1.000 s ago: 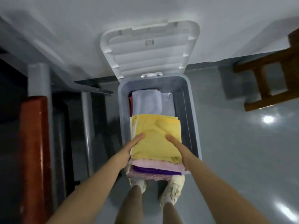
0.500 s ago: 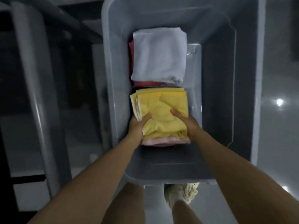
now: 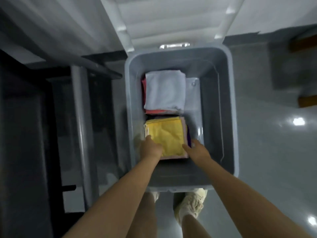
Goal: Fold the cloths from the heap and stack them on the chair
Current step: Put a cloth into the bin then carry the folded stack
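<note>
Seating the folded stack, yellow cloth on top w/ a pink layer and a purple one peeking out on its right edge, into the near half of the grey plastic bin; stack looks bottomed out or v. close, can't tell for sure. Left hand sits on the near-left corner of the yellow cloth, fingers curled over the edge, reads as a grip on the stack. Right hand is at the near-right corner, thumb on the yellow, fingers down the side by the purple layer; looks loose, can't tell if it's gripping or just steadying. Second stack, white cloth over a red one, sits just beyond in the far half, narrow gap btw the two. Bin lid is propped open against the wall behind. Person's shoes right at the near rim; wooden chair parts off to the right, well apart, blurry. To do this well imo: keep stack square to the bin walls, let fingers slide out sideways not upward so layers don't drag, press flat on top once, don't nudge the white stack. Risk: pulling the left hand out could peel the yellow's loose left folds. NB task says stack on chair; this stack is in the bin.
</note>
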`<action>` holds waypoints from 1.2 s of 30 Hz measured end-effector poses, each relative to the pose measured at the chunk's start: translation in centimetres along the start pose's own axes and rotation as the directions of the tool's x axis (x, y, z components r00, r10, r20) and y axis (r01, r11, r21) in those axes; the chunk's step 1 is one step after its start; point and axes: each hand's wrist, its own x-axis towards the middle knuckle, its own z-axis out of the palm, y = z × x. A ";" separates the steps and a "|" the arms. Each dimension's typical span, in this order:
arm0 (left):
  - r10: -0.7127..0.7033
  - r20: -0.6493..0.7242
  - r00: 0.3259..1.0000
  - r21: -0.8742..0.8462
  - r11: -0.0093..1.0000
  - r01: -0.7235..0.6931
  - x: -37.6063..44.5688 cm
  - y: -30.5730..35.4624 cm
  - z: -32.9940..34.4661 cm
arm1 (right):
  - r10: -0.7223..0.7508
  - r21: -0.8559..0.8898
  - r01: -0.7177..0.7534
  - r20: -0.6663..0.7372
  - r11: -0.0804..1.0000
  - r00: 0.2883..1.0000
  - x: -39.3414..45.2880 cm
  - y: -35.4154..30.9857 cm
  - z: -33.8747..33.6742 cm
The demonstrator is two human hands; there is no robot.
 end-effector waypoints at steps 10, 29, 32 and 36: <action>0.215 -0.046 0.975 -0.309 0.926 -0.219 -20.3 8.9 -16.8 | -0.189 0.294 0.199 -0.063 0.935 0.980 -22.5 -14.9 -9.2; -0.025 -0.463 0.886 -0.766 0.514 -0.386 -48.4 -5.3 -40.3 | -0.635 -0.016 0.640 0.105 0.768 0.765 -53.8 -27.1 -3.8; -0.085 -0.488 0.869 -0.784 0.479 -0.394 -48.8 -11.5 -43.4 | -0.653 -0.006 0.663 0.174 0.748 0.737 -57.0 -28.7 2.6; -0.163 -0.492 0.855 -0.810 0.446 -0.381 -47.3 -20.9 -47.4 | -0.650 -0.002 0.668 0.228 0.744 0.725 -59.0 -29.9 11.4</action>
